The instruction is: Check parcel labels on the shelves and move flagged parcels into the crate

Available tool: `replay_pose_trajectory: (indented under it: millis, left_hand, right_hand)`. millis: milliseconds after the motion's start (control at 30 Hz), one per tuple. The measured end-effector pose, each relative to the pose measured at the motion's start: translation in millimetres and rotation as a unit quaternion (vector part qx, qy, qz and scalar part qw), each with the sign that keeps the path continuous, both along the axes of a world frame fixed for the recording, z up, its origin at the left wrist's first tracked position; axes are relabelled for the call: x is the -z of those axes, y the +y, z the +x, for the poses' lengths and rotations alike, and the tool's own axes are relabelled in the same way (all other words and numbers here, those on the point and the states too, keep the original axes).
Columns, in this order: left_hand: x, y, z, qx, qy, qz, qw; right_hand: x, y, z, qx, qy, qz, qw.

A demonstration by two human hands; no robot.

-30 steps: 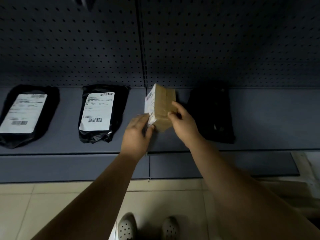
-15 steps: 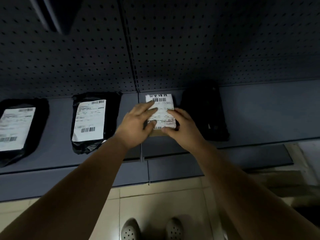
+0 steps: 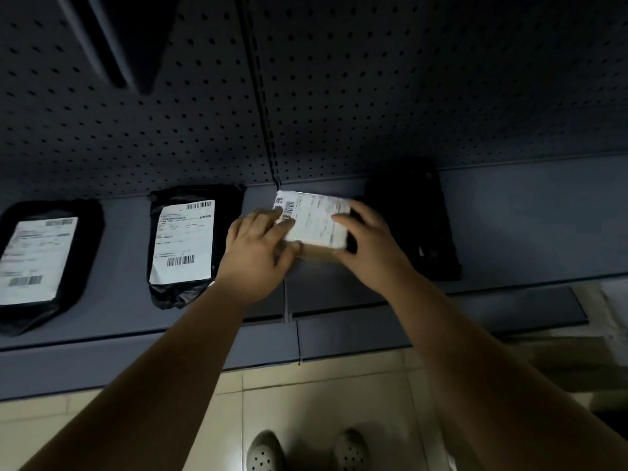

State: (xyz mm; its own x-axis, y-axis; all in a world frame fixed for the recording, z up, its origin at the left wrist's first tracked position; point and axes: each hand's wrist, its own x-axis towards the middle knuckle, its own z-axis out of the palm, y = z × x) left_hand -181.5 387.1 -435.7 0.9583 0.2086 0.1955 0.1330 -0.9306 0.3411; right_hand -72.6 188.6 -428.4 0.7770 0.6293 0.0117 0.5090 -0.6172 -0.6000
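Observation:
A small cardboard box (image 3: 314,220) with a white barcode label on top lies over the grey shelf (image 3: 526,212), label up and turned sideways. My left hand (image 3: 258,249) grips its left end, fingers over the barcode. My right hand (image 3: 368,243) holds its right end and front edge. Left of the box lies a black poly bag with a white label (image 3: 185,241). Another labelled black bag (image 3: 37,260) sits at the far left. A black bag with no label showing (image 3: 413,219) lies just right of my right hand.
A dark pegboard wall (image 3: 373,90) backs the shelf, with a bracket (image 3: 119,39) of the shelf above at the top left. Below are a lower grey ledge (image 3: 356,334), the tiled floor and my shoes (image 3: 306,450). Flat cardboard (image 3: 560,362) lies on the floor at right.
The box went from tilted on edge to lying flat with its label up, then rotated so the label runs sideways. Both hands stayed on it.

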Motion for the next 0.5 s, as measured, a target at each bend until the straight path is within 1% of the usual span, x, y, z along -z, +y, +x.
replay_pose_trajectory:
  millis: [67,100,133,167,200,233,267,300,367,433,500]
  left_hand:
    - [-1.9,-3.9,-7.8,0.007,-0.048,0.004,0.999]
    - [-1.4,-5.5,-10.9,0.021,-0.072,-0.013,0.997]
    - [-0.3,-5.7,-12.4,0.026,-0.09,-0.044,0.995]
    - [-0.2,-5.2,-11.2,0.008,-0.098,-0.088,0.991]
    - [-0.2,-3.0,-7.9,-0.033,-0.094,-0.141,0.985]
    - [-0.4,-0.1,-3.6,-0.079,-0.076,-0.202,0.973]
    - [0.1,2.4,0.6,-0.109,-0.04,-0.264,0.958]
    - [2.2,3.3,2.4,-0.113,0.002,-0.309,0.944]
    - [5.2,-2.4,-2.4,-0.076,0.051,-0.331,0.939]
    - [10.2,-10.5,-12.5,-0.066,0.038,-0.324,0.943]
    - [15.3,-14.2,-19.0,-0.081,0.027,-0.322,0.943]
  right_hand:
    - [-3.2,3.8,10.6,0.064,-0.031,0.015,0.997]
    - [-5.9,4.6,11.9,0.094,-0.039,0.022,0.995]
    - [-7.9,5.1,10.3,0.119,-0.046,0.033,0.991]
    - [-9.4,4.9,6.4,0.137,-0.047,0.047,0.988]
    - [-11.8,5.2,1.1,0.146,-0.033,0.058,0.987]
    - [-14.5,6.2,-4.0,0.148,0.007,0.055,0.987]
    - [-15.8,8.1,-8.0,0.144,0.061,0.037,0.987]
    - [-15.6,10.7,-9.6,0.136,0.11,0.018,0.984]
    - [-13.2,16.0,-6.9,0.128,0.184,0.009,0.975]
    - [-12.7,17.9,-1.1,0.13,0.225,0.016,0.965]
    - [-11.5,12.8,-0.9,0.131,0.235,0.005,0.963]
